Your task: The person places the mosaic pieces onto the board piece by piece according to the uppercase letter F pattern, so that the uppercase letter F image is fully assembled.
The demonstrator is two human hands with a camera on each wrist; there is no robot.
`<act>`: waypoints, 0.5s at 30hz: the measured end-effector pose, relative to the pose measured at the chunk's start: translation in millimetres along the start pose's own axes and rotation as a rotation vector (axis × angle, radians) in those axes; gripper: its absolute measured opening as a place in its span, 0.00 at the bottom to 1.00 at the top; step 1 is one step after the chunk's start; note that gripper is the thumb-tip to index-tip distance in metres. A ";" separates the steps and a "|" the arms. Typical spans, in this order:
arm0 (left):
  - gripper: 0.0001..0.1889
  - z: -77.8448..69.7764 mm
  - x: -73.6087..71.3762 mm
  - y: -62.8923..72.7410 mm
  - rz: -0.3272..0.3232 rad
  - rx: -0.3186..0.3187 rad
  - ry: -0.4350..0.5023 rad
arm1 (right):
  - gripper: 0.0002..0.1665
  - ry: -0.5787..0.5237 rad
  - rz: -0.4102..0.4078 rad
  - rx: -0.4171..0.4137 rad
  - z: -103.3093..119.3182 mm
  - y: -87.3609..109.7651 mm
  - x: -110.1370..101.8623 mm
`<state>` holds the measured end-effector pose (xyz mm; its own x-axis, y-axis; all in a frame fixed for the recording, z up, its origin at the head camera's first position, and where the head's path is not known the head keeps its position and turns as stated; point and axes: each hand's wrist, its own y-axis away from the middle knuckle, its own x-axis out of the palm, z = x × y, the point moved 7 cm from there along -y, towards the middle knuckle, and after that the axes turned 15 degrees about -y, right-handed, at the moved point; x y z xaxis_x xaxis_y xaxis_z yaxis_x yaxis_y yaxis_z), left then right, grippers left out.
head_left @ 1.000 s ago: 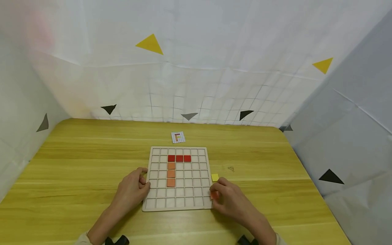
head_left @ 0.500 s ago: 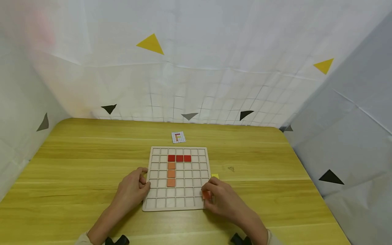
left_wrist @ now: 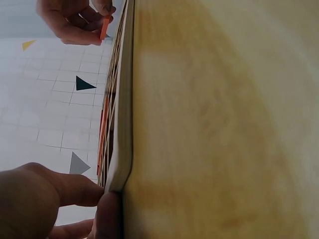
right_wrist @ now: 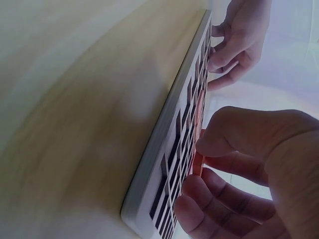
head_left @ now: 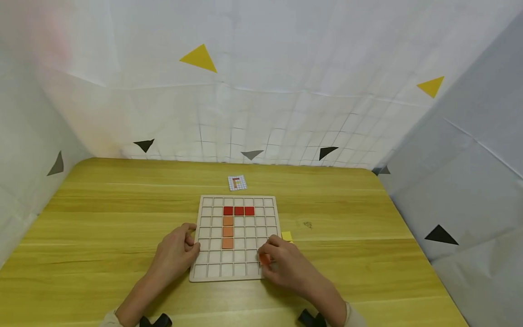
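A square wooden grid board [head_left: 239, 270] lies on the table. Three red tiles [head_left: 239, 211] form a row in its upper part, and three orange tiles [head_left: 227, 231] run down in a column under the leftmost red one. My left hand [head_left: 176, 250] holds the board's left edge with thumb and fingers, close to a corner in the left wrist view. Over the board's lower right part, my right hand [head_left: 288, 265] pinches another orange tile [right_wrist: 199, 162] between thumb and fingers. That tile stands tilted on edge just above the grid in the left wrist view.
Yellow tiles [head_left: 287, 236] lie on the table right beside the board, partly hidden by the right hand. A small printed pattern card [head_left: 237, 182] lies behind the board. White sheets with coloured triangles [head_left: 200, 59] wall in the table [head_left: 122, 195].
My right hand has moved left with the orange tile, from beside the board's right edge to over its lower right squares, uncovering more yellow tile. The left hand has stayed in place.
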<state>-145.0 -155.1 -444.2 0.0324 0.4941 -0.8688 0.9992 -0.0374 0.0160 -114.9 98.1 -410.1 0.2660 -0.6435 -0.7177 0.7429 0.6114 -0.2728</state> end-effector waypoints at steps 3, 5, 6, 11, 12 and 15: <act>0.23 0.1 -0.4 -0.2 0.001 0.000 0.000 | 0.10 0.005 0.013 0.000 2.3 -2.9 2.4; 0.23 -0.1 -0.8 -0.2 -0.001 0.001 0.000 | 0.10 0.000 0.025 -0.001 3.2 -4.6 4.5; 0.23 -0.3 -0.9 -0.2 -0.002 0.002 -0.002 | 0.10 -0.004 0.030 0.002 3.4 -5.4 5.5; 0.23 -1.4 -1.8 0.2 -0.005 0.009 -0.002 | 0.10 -0.020 0.053 0.009 3.8 -8.1 11.3; 0.23 -1.6 -2.0 0.3 -0.006 0.010 -0.004 | 0.11 -0.022 0.054 0.006 4.2 -8.5 12.2; 0.23 -2.1 -2.6 1.0 -0.007 0.011 -0.005 | 0.11 -0.023 0.054 -0.016 6.1 -9.7 14.6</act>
<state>-144.0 -154.5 -440.9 0.0248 0.4901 -0.8713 0.9991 -0.0429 0.0043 -114.5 80.0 -414.1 0.3195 -0.6194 -0.7171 0.7171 0.6527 -0.2443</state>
